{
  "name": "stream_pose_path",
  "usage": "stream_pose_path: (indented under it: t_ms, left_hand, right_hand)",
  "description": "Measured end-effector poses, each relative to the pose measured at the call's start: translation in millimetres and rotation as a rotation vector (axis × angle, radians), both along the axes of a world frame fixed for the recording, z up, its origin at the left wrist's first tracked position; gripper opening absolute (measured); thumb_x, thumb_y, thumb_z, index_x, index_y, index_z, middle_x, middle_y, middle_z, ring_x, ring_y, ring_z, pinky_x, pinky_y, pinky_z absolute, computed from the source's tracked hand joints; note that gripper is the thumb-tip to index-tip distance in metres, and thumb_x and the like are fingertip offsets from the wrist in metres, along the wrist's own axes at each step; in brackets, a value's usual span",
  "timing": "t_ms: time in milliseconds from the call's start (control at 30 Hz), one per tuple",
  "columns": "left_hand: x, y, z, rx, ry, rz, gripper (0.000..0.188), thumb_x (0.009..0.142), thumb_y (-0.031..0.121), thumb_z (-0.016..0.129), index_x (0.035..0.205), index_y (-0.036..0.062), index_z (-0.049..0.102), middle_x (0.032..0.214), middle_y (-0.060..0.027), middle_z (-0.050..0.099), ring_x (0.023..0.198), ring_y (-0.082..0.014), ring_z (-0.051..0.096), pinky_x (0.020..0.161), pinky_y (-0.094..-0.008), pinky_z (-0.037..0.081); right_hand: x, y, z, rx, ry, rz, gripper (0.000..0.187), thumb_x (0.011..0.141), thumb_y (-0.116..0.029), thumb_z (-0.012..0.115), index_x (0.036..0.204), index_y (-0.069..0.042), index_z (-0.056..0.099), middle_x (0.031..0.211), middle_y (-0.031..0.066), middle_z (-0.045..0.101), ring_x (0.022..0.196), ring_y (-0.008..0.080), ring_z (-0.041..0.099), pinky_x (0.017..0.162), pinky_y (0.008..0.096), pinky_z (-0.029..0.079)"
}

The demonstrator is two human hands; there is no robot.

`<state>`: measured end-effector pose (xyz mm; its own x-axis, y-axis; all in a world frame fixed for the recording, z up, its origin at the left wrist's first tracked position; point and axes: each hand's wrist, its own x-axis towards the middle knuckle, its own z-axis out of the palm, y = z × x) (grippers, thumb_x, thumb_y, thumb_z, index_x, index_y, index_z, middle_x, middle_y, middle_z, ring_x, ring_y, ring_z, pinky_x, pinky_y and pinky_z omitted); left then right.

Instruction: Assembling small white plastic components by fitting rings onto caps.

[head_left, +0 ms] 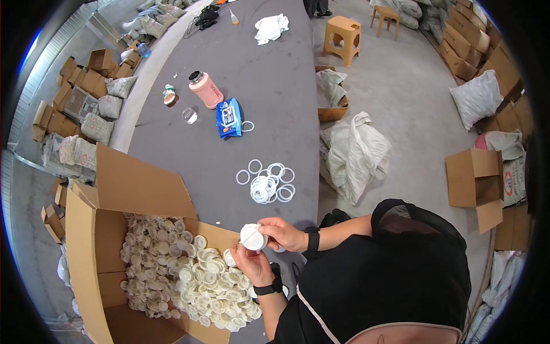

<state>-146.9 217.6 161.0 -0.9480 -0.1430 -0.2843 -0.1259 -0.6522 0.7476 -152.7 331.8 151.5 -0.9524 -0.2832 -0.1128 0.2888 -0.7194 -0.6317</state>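
Observation:
A round white plastic cap is held between both my hands, above the table beside the cardboard box. My left hand grips its lower left edge with bent fingers. From the upper right, my right hand pinches the rim between thumb and fingers. Close below lies a heap of white caps, spilling from the box over its lowered flap. Farther up the table is a loose pile of white rings. Part of the cap's edge is hidden by my fingers.
On the grey table stand a pink bottle, a blue packet, a small jar and a white cloth. A white sack lies on the floor to the right, with a tan stool beyond.

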Motion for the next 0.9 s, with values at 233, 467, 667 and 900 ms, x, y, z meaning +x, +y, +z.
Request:
stream_pose_path:
  t_ms: [233, 467, 667, 900]
  left_hand:
    - [3, 2, -2, -0.053, 0.030, -0.013, 0.014, 0.081, 0.022, 0.054, 0.081, 0.0077, 0.052, 0.072, 0.0006, 0.054, 0.065, -0.0080, 0.053, 0.056, -0.0218, 0.042]
    - [-2, -15, -33, -0.198, 0.016, 0.073, 0.009, 0.084, 0.014, 0.050, 0.085, 0.0053, 0.053, 0.065, 0.0021, 0.049, 0.058, -0.0068, 0.049, 0.053, -0.0210, 0.041]
    - [7, -99, -134, -1.105, -0.067, -0.015, 0.012, 0.076, 0.011, 0.058, 0.081, 0.0010, 0.054, 0.066, -0.0038, 0.053, 0.061, -0.0144, 0.051, 0.055, -0.0270, 0.042]
    - [25, -107, -152, -1.984, 0.133, -0.365, 0.016, 0.057, 0.012, 0.067, 0.068, 0.0047, 0.060, 0.068, -0.0109, 0.053, 0.071, -0.0296, 0.052, 0.065, -0.0400, 0.042]
  right_hand:
    - [5, 0, 3, 0.120, -0.044, 0.104, 0.027, 0.084, -0.029, 0.047, 0.074, -0.006, 0.056, 0.055, -0.0038, 0.049, 0.039, 0.0027, 0.037, 0.035, 0.0164, 0.028]
    - [-10, -1, -34, 0.120, -0.134, 0.343, 0.022, 0.083, -0.027, 0.049, 0.080, -0.006, 0.053, 0.061, -0.0031, 0.050, 0.045, 0.0033, 0.041, 0.039, 0.0169, 0.032]
    - [-7, -4, -105, 0.533, -0.042, 0.502, 0.021, 0.081, -0.026, 0.053, 0.085, -0.006, 0.055, 0.066, -0.0020, 0.051, 0.051, 0.0046, 0.044, 0.044, 0.0186, 0.035]
    - [-16, -8, -132, 1.067, 0.256, 0.513, 0.024, 0.076, -0.025, 0.054, 0.086, -0.004, 0.057, 0.071, 0.0067, 0.059, 0.063, 0.0186, 0.056, 0.056, 0.0310, 0.044]
